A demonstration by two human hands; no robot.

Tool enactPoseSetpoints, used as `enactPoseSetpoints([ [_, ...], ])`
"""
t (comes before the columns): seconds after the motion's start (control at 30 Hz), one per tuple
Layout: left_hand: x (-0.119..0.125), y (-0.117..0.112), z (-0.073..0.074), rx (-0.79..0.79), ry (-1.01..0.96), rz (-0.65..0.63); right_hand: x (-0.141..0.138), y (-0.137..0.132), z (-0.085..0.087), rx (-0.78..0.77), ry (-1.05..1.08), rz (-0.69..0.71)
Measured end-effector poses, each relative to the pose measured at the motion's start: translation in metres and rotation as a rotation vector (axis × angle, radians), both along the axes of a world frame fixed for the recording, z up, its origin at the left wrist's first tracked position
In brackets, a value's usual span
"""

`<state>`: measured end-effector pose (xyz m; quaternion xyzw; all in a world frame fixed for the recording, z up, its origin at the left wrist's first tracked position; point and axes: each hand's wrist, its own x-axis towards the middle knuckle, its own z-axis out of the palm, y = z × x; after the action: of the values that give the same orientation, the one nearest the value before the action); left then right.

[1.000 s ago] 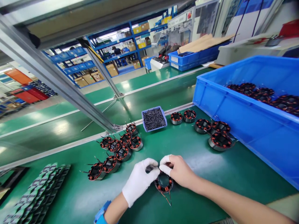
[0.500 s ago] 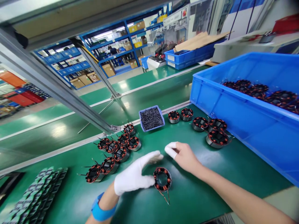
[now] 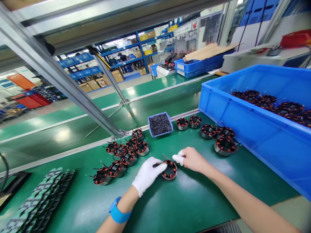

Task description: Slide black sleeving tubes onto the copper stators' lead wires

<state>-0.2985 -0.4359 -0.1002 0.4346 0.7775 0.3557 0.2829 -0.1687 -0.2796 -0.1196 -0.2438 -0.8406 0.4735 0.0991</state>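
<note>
A wound stator ring [image 3: 170,170] with copper coils lies on the green mat [image 3: 189,200] in front of me. My left hand [image 3: 148,174], in a white glove, grips its left rim with fingers curled. My right hand [image 3: 190,159], bare with white finger cots on thumb and forefinger, pinches at the ring's far right edge, where thin lead wires stick up. What the pinch holds is too small to name. A small blue tray [image 3: 160,124] of dark thin sleeves stands behind the ring.
Several wound stators [image 3: 121,157] cluster to the left and several more [image 3: 218,137] to the right. A large blue crate [image 3: 257,129] with stators fills the right side. Striped flat parts [image 3: 41,200] lie at the left. A slanted aluminium frame [image 3: 60,77] crosses overhead.
Both hands came off the stator half a second ago, then closed on it again. The stator now lies farther from me, nearer the left cluster.
</note>
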Motion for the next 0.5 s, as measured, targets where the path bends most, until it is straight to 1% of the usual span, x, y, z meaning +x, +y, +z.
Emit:
enactPoseSetpoints([
  [0.07,-0.003,0.001,-0.005,0.077,-0.103,0.043,-0.008,-0.008,-0.005,-0.135,0.055,0.049],
  [0.1,-0.003,0.001,-0.008,0.101,-0.119,0.061,-0.012,-0.011,-0.008,-0.205,0.102,0.058],
  [0.2,0.004,0.001,-0.014,0.187,-0.087,0.150,-0.022,-0.016,-0.011,-0.360,0.190,0.071],
  [0.27,0.009,-0.002,-0.017,0.254,-0.030,0.225,-0.023,-0.018,-0.011,-0.400,0.203,0.053],
  [0.33,0.014,-0.004,-0.020,0.316,0.029,0.274,-0.022,-0.021,-0.010,-0.431,0.221,0.021],
  [0.4,0.016,-0.005,-0.022,0.345,0.047,0.291,-0.019,-0.024,-0.008,-0.446,0.235,0.001],
  [0.43,0.016,-0.004,-0.023,0.339,0.025,0.293,-0.018,-0.026,-0.008,-0.445,0.242,-0.002],
  [0.47,0.016,-0.003,-0.023,0.317,-0.011,0.280,-0.017,-0.027,-0.008,-0.436,0.253,0.001],
  [0.5,0.014,0.000,-0.022,0.278,-0.049,0.240,-0.016,-0.029,-0.008,-0.417,0.270,0.004],
])
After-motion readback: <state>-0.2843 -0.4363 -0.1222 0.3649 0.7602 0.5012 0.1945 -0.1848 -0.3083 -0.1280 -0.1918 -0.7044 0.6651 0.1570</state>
